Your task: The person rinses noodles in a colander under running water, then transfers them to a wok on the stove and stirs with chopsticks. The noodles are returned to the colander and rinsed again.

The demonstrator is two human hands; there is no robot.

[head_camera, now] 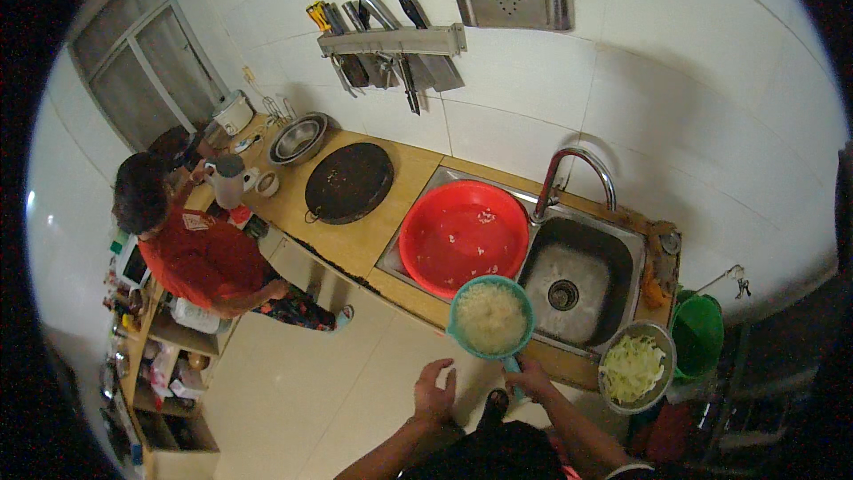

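My right hand (531, 379) grips the handle of a teal plastic strainer (453, 332), which is heaped with pale, fine-stranded food (492, 317). The strainer is held over the counter's front edge and overlaps the near rim of a red plastic basin (464, 240). That basin has shallow water and a few pale scraps in it. My left hand (436, 390) hangs just below and left of the strainer, fingers apart, holding nothing. To the right of my right hand, a metal bowl (608, 392) of chopped pale-green vegetable (633, 367) sits at the counter's end.
A steel sink (566, 260) with a curved faucet (578, 150) adjoins the basin. Further left are a black round griddle (350, 183) and stacked metal bowls (298, 140). Another person (200, 253) in red holds a jug (228, 183). Knives hang in a wall rack (393, 42); a green bucket (698, 333) stands right.
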